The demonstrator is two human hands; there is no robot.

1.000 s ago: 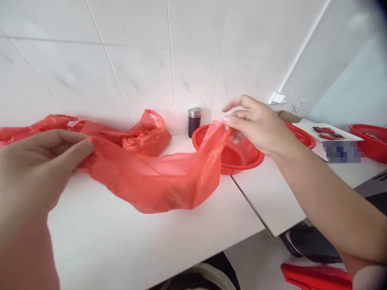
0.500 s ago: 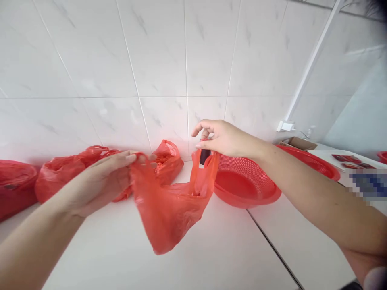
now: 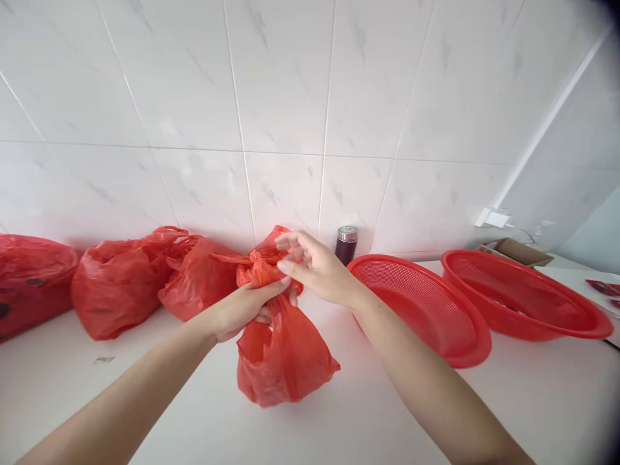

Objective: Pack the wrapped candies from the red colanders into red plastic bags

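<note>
My left hand (image 3: 252, 307) is closed around the gathered neck of a red plastic bag (image 3: 290, 358). The bag's full lower part hangs below the hand, just over the white table, and its bunched top sticks up above the thumb. Beside that top, on the right, is my right hand (image 3: 314, 268), its fingers apart and loosely bent with nothing visible in them. Behind the hands, another red bag (image 3: 276, 242) leans at the wall, partly hidden.
Further filled red bags (image 3: 113, 284) and a red tub (image 3: 39, 284) line the wall on the left. To the right are a red perforated basket (image 3: 416, 310), a second red basket (image 3: 523, 297), a dark flask (image 3: 347, 244) and a cardboard box (image 3: 518, 250). White tiles (image 3: 285, 77) rise behind.
The bag, held stretched between both hands before, is now gathered at the neck in my left hand. My right hand has let go of its side. The view has shifted, showing more of the baskets.
</note>
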